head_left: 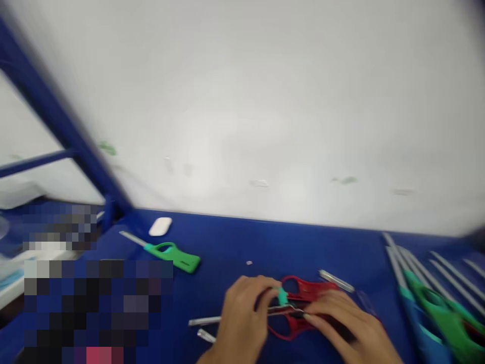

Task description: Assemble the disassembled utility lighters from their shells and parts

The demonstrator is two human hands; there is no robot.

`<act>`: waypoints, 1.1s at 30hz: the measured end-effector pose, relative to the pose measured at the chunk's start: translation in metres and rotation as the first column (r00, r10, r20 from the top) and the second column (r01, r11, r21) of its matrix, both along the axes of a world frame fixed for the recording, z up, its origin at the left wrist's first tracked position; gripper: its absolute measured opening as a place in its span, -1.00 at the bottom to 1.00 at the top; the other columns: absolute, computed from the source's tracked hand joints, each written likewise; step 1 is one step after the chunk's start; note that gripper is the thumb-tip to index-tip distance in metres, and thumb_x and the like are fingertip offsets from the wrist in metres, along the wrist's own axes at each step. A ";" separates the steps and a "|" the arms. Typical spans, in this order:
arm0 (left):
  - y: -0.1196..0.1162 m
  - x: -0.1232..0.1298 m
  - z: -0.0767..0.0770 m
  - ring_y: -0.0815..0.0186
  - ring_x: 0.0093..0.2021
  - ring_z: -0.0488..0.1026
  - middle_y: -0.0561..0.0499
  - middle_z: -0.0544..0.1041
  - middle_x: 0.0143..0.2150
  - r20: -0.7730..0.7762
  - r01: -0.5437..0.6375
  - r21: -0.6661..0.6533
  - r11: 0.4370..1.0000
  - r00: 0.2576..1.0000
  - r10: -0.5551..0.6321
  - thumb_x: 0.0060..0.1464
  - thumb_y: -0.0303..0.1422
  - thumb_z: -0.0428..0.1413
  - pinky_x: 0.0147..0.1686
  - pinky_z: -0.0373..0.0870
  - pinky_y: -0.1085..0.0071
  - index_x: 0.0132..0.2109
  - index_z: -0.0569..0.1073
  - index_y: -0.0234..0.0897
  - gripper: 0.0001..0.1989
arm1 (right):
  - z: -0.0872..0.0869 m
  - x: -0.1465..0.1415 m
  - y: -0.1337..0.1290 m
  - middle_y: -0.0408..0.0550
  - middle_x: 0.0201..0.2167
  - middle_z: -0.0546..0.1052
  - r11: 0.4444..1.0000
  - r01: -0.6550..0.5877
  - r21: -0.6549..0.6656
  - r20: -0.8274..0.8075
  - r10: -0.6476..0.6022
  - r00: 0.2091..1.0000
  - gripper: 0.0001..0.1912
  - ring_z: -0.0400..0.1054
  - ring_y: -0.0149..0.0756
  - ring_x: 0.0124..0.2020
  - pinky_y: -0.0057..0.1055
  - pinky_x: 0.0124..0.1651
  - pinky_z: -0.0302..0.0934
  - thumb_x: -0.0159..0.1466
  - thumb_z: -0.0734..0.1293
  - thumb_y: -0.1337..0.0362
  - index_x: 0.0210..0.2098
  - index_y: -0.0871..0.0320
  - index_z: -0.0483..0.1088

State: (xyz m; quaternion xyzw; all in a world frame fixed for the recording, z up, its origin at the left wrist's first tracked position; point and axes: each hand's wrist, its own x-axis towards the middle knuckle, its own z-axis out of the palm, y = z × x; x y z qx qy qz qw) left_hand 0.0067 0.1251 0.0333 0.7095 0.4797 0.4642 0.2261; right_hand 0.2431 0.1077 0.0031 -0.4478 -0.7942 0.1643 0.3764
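Near the bottom centre, my left hand (244, 316) is closed around a metal tube (204, 321) that sticks out to its left. A small teal part (283, 297) shows at its fingertips. My right hand (346, 323) has its fingers pinched together at a thin wire (295, 308) beside a red lighter shell half (310, 290). Just below lies another red shell half (290, 326), with its loop toward the left. The right fingers partly hide both red pieces.
A green lighter (176, 255) and a white piece (160, 226) lie on the blue table (227, 237) at left. Several green and blue lighters (435, 303) are at right. Loose metal tubes (337, 280) lie nearby. A white wall (265, 101) stands behind.
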 end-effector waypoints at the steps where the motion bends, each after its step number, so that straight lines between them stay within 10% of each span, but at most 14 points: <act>1: 0.001 -0.002 0.002 0.27 -0.18 0.66 0.18 0.72 -0.17 -0.009 0.014 -0.028 1.000 1.000 -0.015 0.29 -0.51 0.10 -0.09 0.51 0.38 -0.13 0.62 -0.04 -0.75 | 0.010 -0.002 0.001 -0.18 -0.27 0.68 0.999 0.002 -0.034 -0.017 -0.003 1.000 -0.90 0.57 -0.17 -0.21 -0.33 -0.09 0.46 0.41 0.38 0.19 -0.19 -0.12 0.58; 24: 0.004 -0.003 -0.008 0.06 -0.06 0.49 0.00 0.60 -0.18 -0.201 0.099 -0.062 0.993 0.973 -0.110 0.34 -0.40 0.00 -0.06 0.42 0.08 -0.23 0.48 -0.10 -0.80 | 0.031 -0.008 0.004 -0.21 -0.27 0.70 0.924 0.039 -0.381 -0.235 -0.138 0.962 -0.89 0.58 -0.30 -0.22 -0.48 -0.09 0.37 0.37 0.44 0.21 -0.26 -0.02 0.65; 33: -0.003 0.008 -0.013 0.21 -0.24 0.46 0.05 0.55 -0.36 -0.319 -0.005 0.011 1.000 0.948 0.008 0.13 -0.58 0.19 -0.14 0.36 0.23 -0.33 0.50 -0.20 -0.83 | -0.023 0.014 0.009 -0.15 -0.33 0.72 0.950 0.115 -0.290 -0.141 -0.161 0.977 -0.81 0.64 -0.15 -0.32 -0.51 -0.21 0.52 0.24 0.47 -0.02 -0.32 -0.11 0.69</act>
